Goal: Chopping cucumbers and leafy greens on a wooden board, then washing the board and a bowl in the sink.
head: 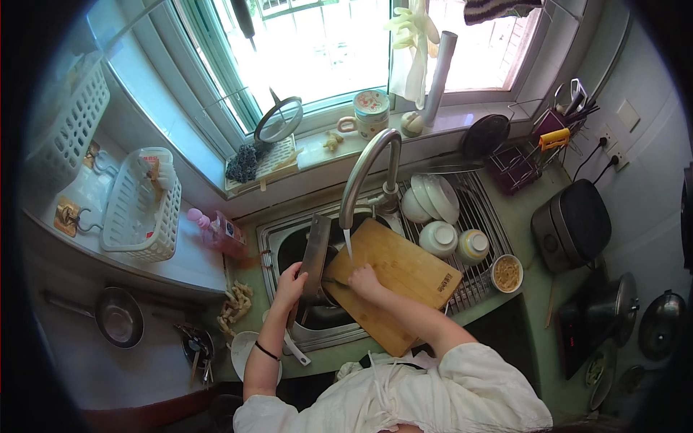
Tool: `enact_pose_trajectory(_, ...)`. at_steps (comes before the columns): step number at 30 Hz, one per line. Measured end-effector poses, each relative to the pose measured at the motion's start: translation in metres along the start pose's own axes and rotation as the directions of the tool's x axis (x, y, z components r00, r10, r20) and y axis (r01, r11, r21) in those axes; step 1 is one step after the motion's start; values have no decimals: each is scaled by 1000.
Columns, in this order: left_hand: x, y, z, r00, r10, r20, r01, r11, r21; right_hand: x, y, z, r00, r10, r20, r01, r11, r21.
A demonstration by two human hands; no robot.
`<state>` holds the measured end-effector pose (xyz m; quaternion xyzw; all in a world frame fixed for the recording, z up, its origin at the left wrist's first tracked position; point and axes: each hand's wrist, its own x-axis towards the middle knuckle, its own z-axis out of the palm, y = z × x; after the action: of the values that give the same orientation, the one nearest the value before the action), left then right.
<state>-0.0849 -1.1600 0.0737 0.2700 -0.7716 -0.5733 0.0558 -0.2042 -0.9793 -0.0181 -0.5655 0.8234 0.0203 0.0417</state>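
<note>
In the head view, my left hand grips a cleaver near its handle, its broad metal blade upright over the left part of the sink. A wooden cutting board lies tilted across the sink's right part. My right hand is closed over the board, with a thin dark-green item sticking out to its left; what it is cannot be told. Water runs from the curved metal faucet onto the board just above that hand. Part of the sink basin is hidden under the board.
White bowls stand on the metal drying rack at the right, beside a small bowl of food. A pink soap bottle, ginger root and a white plate lie left. A rice cooker is far right.
</note>
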Motion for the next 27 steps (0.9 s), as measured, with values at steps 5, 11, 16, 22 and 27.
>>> enact_pose_trajectory(5,15,2,16,994,-104,34,109,980,-167,-49,-7,-85,998,14,65,-38,926,376)
enact_pose_trajectory(11,35,2,46,986,-139,90,164,895,-415,-75,-50,-127,999,-34,5,24,788,615)
enact_pose_trajectory(16,51,1,72,991,-35,128,91,884,-460,-68,-80,-84,999,1,-47,32,727,686)
enact_pose_trajectory(22,56,4,90,984,-25,179,125,807,-577,-70,-74,-40,999,9,-49,24,765,644)
enact_pose_trajectory(27,57,1,106,978,5,206,117,810,-575,-95,-28,-72,977,-61,207,-95,739,667)
